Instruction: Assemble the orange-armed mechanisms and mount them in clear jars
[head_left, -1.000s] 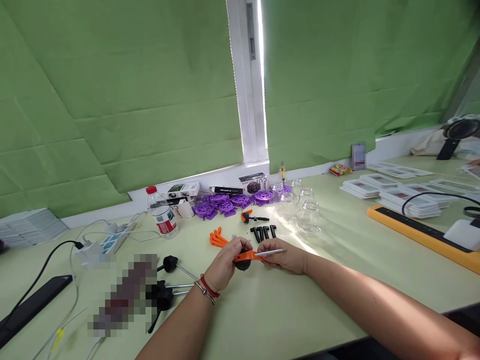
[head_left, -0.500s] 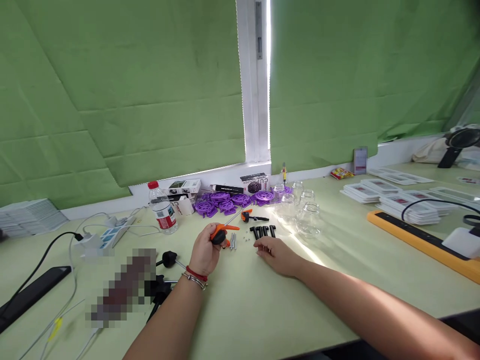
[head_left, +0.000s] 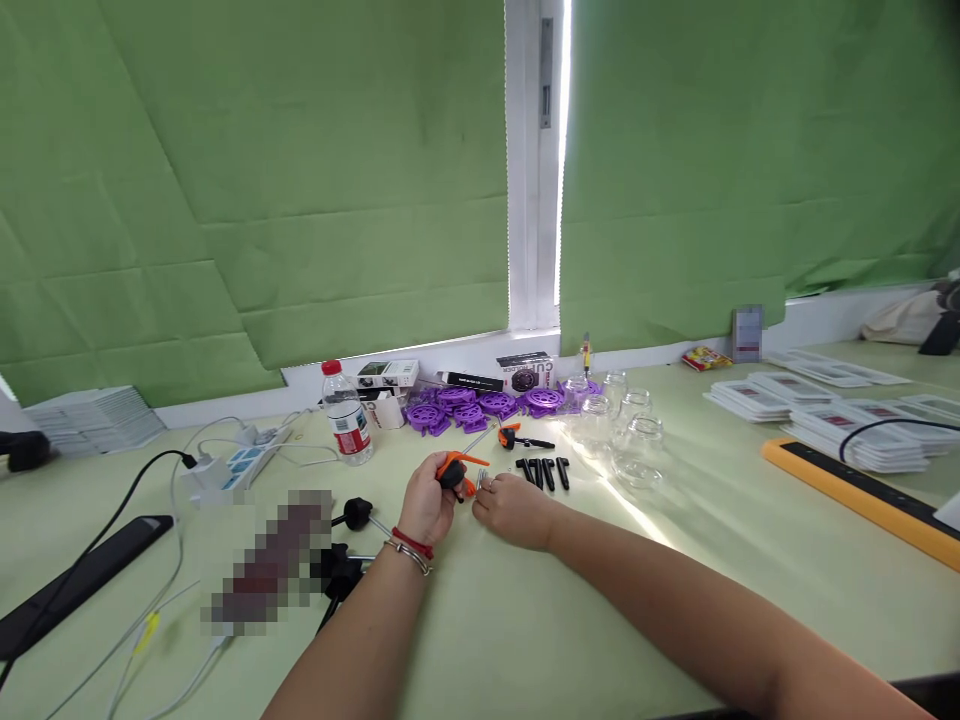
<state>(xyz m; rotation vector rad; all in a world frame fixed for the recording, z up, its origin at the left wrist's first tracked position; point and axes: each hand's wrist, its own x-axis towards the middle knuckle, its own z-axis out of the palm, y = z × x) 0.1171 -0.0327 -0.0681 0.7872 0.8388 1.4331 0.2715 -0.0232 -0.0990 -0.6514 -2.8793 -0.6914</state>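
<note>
My left hand (head_left: 429,502) is closed around an orange and black plastic clamp-like part (head_left: 453,472), whose orange lever points right. Just to its right, my right hand (head_left: 514,510) has its fingers curled down at the table over some slim metal pins (head_left: 482,479), which they partly cover. What is between those fingertips is hidden. Several black plastic levers (head_left: 548,473) lie in a row past my right hand. A second orange and black part (head_left: 510,437) with a black handle rests behind them.
Purple plastic parts (head_left: 498,404) and small boxes (head_left: 525,373) line the wall. Glass jars (head_left: 643,440) stand to the right, a water bottle (head_left: 349,425) to the left. Black tripod-like pieces (head_left: 339,570) lie beside my left forearm. Farther right is a yellow bar (head_left: 855,500).
My right hand has moved left from the black levers to the metal pins. My left hand still holds the orange and black part. The whole view has shifted slightly.
</note>
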